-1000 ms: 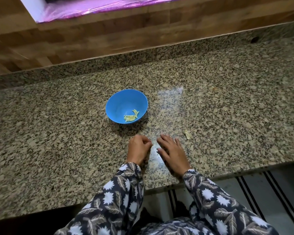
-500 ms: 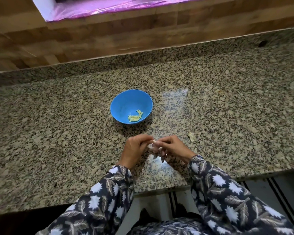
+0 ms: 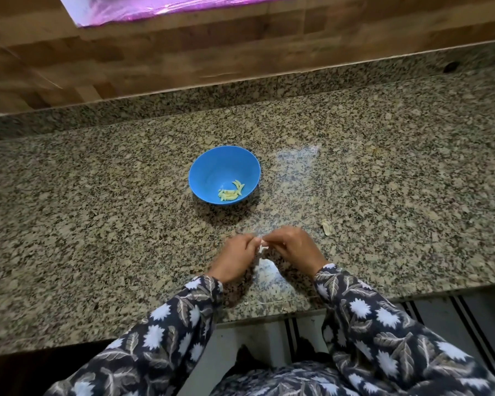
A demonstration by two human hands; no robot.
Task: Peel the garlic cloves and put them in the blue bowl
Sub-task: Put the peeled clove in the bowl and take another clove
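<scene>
A blue bowl (image 3: 209, 170) stands on the granite counter, with several pale yellow peeled garlic cloves (image 3: 231, 192) at its bottom right. Closer to me, my left hand (image 3: 236, 258) and my right hand (image 3: 293, 248) meet fingertip to fingertip just above the counter. Together they pinch a small white garlic clove (image 3: 263, 242), mostly hidden by the fingers. A loose scrap of garlic skin (image 3: 326, 226) lies on the counter to the right of my right hand.
The granite counter (image 3: 97, 224) runs wide to both sides, with its front edge just below my wrists. A low granite upstand and a wooden wall (image 3: 183, 61) close off the back. A striped mat (image 3: 469, 315) lies on the floor below.
Both hands have lifted off the counter, where they rested a second ago, and come together with the clove pinched between the fingertips. The bowl has not moved.
</scene>
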